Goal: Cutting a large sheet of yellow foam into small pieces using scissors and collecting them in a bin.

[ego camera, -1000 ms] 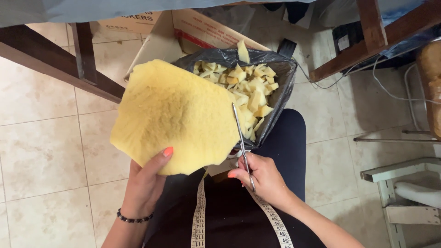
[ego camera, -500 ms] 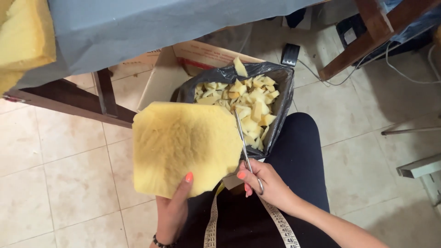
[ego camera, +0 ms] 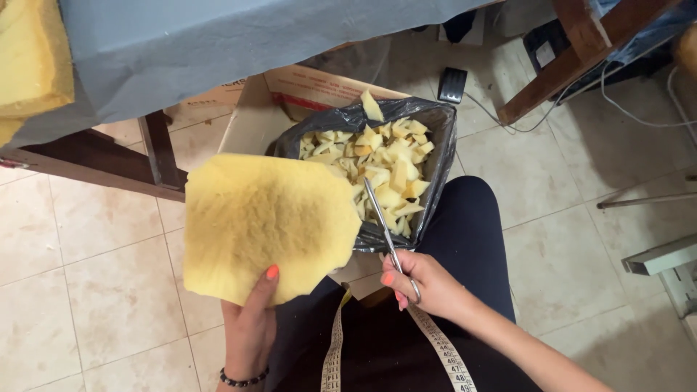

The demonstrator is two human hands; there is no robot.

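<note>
My left hand (ego camera: 250, 323) grips the lower edge of a flat yellow foam sheet (ego camera: 265, 221), thumb on top, holding it level over my lap. My right hand (ego camera: 428, 287) holds a pair of metal scissors (ego camera: 385, 232), blades pointing up and away beside the sheet's right edge. Just beyond sits a cardboard box (ego camera: 250, 120) lined with a black plastic bag (ego camera: 439, 156) that holds several small yellow foam pieces (ego camera: 385, 163). A measuring tape (ego camera: 435, 345) hangs from my neck over my dark clothes.
A table draped in grey-blue cloth (ego camera: 218, 43) spans the top, its dark wooden frame (ego camera: 156, 156) at left, with more yellow foam (ego camera: 33, 62) on it. A foot pedal (ego camera: 454, 83), cables and wooden legs (ego camera: 573, 62) lie at upper right. The floor is beige tile.
My view has tilted up, bringing the cloth-covered table into sight. The foam sheet has turned in my left hand; the scissors stay at its right edge.
</note>
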